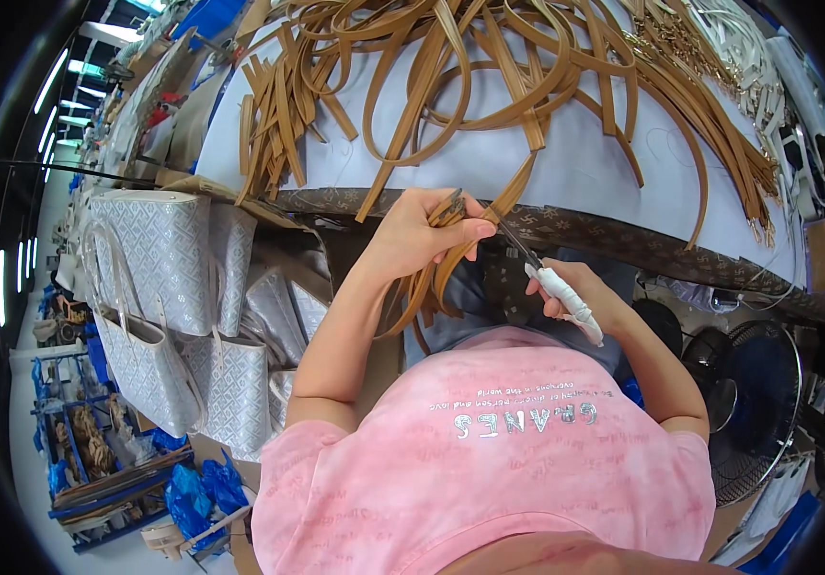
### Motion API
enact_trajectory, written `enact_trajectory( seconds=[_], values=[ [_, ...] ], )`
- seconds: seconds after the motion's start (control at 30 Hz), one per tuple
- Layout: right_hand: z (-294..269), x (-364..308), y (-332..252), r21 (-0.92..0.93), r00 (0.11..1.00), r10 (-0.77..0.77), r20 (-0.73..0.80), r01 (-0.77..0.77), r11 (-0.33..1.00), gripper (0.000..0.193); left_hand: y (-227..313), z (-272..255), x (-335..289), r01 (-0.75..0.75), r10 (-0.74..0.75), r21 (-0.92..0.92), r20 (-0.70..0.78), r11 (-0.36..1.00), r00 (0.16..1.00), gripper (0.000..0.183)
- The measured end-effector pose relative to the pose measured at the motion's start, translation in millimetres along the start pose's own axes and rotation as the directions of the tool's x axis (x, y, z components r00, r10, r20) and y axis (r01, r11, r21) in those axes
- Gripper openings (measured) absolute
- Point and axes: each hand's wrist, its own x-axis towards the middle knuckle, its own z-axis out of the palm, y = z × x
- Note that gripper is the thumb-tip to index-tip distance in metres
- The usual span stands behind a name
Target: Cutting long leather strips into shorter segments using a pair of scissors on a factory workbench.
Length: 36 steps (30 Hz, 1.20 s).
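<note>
My left hand [419, 233] is closed around a bunch of tan leather straps [416, 299] at the table's near edge. Their ends poke up past my fingers, and their lengths hang below toward my lap. One more strap [512, 192] runs from my thumb up to the pile on the table. In my right hand [593, 287] are scissors [568, 303] with a handle wrapped in white. Their dark blades point up and left, reaching the strap beside my left thumb; whether they are apart is too small to tell.
A heap of looped tan straps [451, 86] lies on the white-covered table [347, 158]. Straps with metal ends [719, 158] lie at the right. Patterned silver-white handbags [149, 254] stand at my left. A black floor fan [753, 402] is close on the right.
</note>
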Motion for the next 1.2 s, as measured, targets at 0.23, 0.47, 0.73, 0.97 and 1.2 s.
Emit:
enact_trajectory(
  seconds=[0.23,0.47,0.73,0.97,1.2],
  values=[
    [-1,3,-2,-0.124,0.989,-0.120,-0.090,0.108,0.986,0.009,-3,0,6,0.009,-0.010,-0.014,-0.015,1.000,1.000,0.019],
    [-9,12,17,-0.008,0.998,0.004,-0.062,-0.005,1.000,0.017,15,-38,-10,-0.002,-0.001,-0.018,-0.164,1.000,0.986,0.022],
    [-14,19,64,0.173,0.974,0.225,-0.013,-0.220,0.960,0.022,99,-340,48,0.139,0.105,0.307,-0.660,0.941,0.744,0.027],
    [-24,35,43,0.013,0.952,0.307,-0.008,-0.307,0.952,0.030,-40,-452,248,0.332,0.155,0.627,-0.593,0.705,0.790,0.048],
    [-25,31,47,-0.033,0.971,0.236,-0.040,-0.238,0.971,0.029,16,-342,246,0.076,0.895,0.959,-0.283,0.274,0.345,0.040]
  ],
)
